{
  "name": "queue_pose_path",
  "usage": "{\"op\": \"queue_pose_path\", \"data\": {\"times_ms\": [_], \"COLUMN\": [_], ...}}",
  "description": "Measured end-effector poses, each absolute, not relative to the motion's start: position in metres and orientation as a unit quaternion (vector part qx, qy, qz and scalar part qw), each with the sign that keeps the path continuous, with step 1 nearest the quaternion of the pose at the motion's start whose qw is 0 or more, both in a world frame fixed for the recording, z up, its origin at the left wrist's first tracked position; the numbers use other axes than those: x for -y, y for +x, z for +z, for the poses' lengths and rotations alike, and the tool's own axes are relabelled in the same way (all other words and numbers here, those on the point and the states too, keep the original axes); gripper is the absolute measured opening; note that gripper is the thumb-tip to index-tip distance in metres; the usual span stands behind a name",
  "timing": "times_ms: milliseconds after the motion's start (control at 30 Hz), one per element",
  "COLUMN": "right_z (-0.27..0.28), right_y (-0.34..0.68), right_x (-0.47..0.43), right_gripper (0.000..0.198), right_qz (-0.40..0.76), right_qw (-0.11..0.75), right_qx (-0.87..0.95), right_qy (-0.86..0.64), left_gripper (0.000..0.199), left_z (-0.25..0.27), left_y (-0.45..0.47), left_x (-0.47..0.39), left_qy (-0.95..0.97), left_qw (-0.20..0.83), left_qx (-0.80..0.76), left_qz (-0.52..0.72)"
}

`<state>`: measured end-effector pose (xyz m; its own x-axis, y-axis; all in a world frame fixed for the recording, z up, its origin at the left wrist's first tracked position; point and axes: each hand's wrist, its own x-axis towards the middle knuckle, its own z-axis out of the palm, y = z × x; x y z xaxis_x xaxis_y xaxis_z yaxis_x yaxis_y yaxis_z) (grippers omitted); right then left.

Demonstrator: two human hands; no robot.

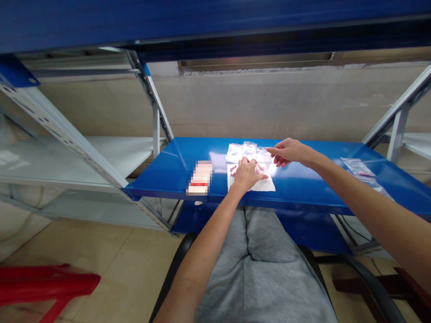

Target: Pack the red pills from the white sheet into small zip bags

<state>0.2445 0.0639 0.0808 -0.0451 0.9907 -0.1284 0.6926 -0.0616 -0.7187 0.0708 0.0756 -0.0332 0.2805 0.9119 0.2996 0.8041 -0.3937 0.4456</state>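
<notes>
My left hand (247,174) lies over a white sheet of paper (266,185), thumb stretched to the right and fingers spread forward. Small red beads (233,170) show to its left on the paper. More reddish pieces appear beside its thumb, by the lower part of a clear plastic bag (263,154). At this bag's upper right edge is my right hand (286,151), its index finger pointing left and its other fingers loosely bent and apart. No object shows in its grasp. Two more small clear bags, a left one (234,153) and a middle one (249,149), lie beyond the paper.
A blurred-out pale item with a red band (200,178) lies left on the blue shelf (161,172). Clear bags (358,168) with contents lie at the right. Metal uprights (155,94) and a blue upper shelf (215,27) frame the space. A red stool (50,282) stands lower left.
</notes>
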Motion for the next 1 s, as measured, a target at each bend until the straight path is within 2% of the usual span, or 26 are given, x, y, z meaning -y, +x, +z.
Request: {"op": "queue_pose_path", "data": {"times_ms": [200, 367, 500, 567, 633, 733, 833, 867, 933, 1000], "right_z": [0.076, 0.070, 0.064, 0.060, 0.053, 0.039, 0.020, 0.014, 0.001, -0.009], "right_y": [0.253, 0.257, 0.260, 0.263, 0.265, 0.267, 0.266, 0.265, 0.263, 0.261], "right_x": [-0.064, -0.063, -0.062, -0.063, -0.066, -0.075, -0.089, -0.095, -0.107, -0.118], "right_gripper": [0.051, 0.045, 0.042, 0.041, 0.041, 0.041, 0.030, 0.027, 0.023, 0.019], "right_qz": [0.355, 0.353, 0.303, 0.283, 0.281, 0.268, 0.219, 0.202, 0.181, 0.175], "right_qw": [0.286, 0.370, 0.423, 0.440, 0.456, 0.481, 0.518, 0.529, 0.542, 0.538], "right_qx": [0.618, 0.638, 0.683, 0.684, 0.666, 0.631, 0.593, 0.578, 0.554, 0.544], "right_qy": [-0.641, -0.576, -0.513, -0.508, -0.519, -0.546, -0.576, -0.587, -0.606, -0.620], "left_gripper": [0.063, 0.059, 0.058, 0.060, 0.061, 0.055, 0.032, 0.027, 0.025, 0.039], "left_z": [-0.029, -0.018, -0.006, 0.001, 0.008, 0.017, 0.022, 0.022, 0.020, 0.015], "left_y": [0.071, 0.071, 0.070, 0.070, 0.073, 0.083, 0.096, 0.101, 0.110, 0.118], "left_x": [-0.077, -0.079, -0.087, -0.096, -0.106, -0.121, -0.132, -0.135, -0.141, -0.148], "left_qy": [0.794, 0.805, 0.816, 0.808, 0.773, 0.648, 0.514, 0.498, 0.518, 0.556], "left_qw": [0.116, 0.083, 0.082, 0.121, 0.204, 0.423, 0.612, 0.635, 0.613, 0.545], "left_qx": [-0.520, -0.490, -0.449, -0.432, -0.435, -0.437, -0.372, -0.359, -0.384, -0.443], "left_qz": [0.293, 0.323, 0.356, 0.381, 0.414, 0.458, 0.472, 0.469, 0.457, 0.445]}}
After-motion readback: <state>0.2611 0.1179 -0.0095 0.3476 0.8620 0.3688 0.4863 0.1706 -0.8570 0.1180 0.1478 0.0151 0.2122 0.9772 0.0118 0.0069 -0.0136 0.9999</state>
